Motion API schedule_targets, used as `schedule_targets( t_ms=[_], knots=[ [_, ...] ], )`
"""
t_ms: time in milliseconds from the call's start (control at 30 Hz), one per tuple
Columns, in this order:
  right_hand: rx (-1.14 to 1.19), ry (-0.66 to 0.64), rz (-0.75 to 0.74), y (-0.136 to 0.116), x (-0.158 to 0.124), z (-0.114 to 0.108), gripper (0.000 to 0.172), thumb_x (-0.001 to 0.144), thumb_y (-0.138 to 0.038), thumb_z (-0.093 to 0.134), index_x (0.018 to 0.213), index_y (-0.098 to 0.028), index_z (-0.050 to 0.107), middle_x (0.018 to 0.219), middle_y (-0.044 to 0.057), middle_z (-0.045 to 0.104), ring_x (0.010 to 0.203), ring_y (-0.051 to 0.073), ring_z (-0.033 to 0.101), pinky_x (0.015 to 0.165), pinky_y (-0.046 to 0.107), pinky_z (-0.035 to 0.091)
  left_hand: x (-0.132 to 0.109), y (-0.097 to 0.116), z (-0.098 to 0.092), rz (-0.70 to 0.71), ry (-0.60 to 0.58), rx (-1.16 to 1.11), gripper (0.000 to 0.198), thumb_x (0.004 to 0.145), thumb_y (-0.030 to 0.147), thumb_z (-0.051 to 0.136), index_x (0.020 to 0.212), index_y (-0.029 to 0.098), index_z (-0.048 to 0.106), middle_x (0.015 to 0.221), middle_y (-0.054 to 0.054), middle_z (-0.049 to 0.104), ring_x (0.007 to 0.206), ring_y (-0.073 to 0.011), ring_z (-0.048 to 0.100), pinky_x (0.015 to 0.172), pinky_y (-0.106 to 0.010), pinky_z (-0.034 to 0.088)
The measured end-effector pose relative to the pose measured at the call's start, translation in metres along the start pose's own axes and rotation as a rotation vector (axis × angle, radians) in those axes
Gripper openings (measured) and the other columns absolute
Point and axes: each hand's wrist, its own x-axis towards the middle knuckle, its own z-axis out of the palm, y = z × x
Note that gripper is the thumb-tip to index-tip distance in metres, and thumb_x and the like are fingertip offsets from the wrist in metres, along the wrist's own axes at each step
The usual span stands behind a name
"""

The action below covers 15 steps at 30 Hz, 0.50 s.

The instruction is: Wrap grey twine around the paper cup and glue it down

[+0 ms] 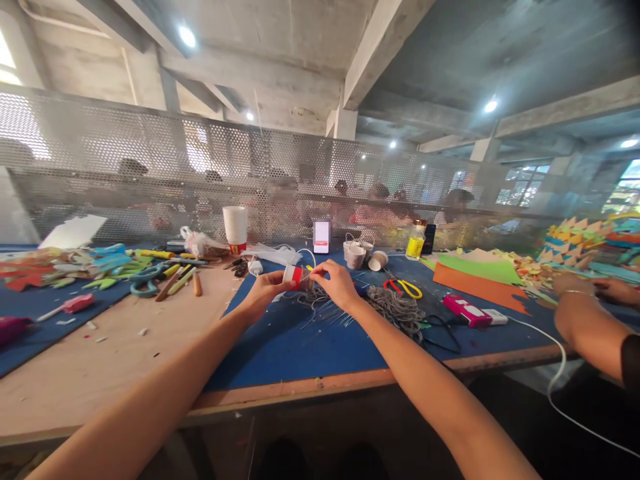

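My left hand is closed around a small paper cup, white with a red band, held tipped on its side above the blue mat. At the cup's right end, the fingers of my right hand are pinched together against a greyish-brown part. What lies between those fingers is too small to make out. Grey cord lies in a tangled heap right of my right hand, with thin strands spread below both hands. Scissors with red and yellow handles rest behind the heap.
Behind stand a stack of paper cups, a lit phone, several cord-covered cups and a yellow-labelled bottle. Tools lie left; a pink box with a white cable lies right. A co-worker's arm reaches in at right.
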Motion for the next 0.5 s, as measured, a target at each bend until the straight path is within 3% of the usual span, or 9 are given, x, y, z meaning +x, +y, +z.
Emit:
schedule_targets(
  t_ms=[500],
  knots=[
    [-0.009, 0.049, -0.023, -0.005, -0.002, 0.003, 0.011, 0.098, -0.027, 0.067, 0.092, -0.020, 0.073, 0.092, 0.002, 0.072, 0.085, 0.016, 0.069, 0.087, 0.026, 0.051, -0.006, 0.008, 0.014, -0.050, -0.077, 0.020, 0.037, 0.067, 0.041, 0.091, 0.096, 0.019, 0.085, 0.090, -0.007, 0.082, 0.088, -0.0288, 0.073, 0.090, -0.040, 0.051]
  ],
)
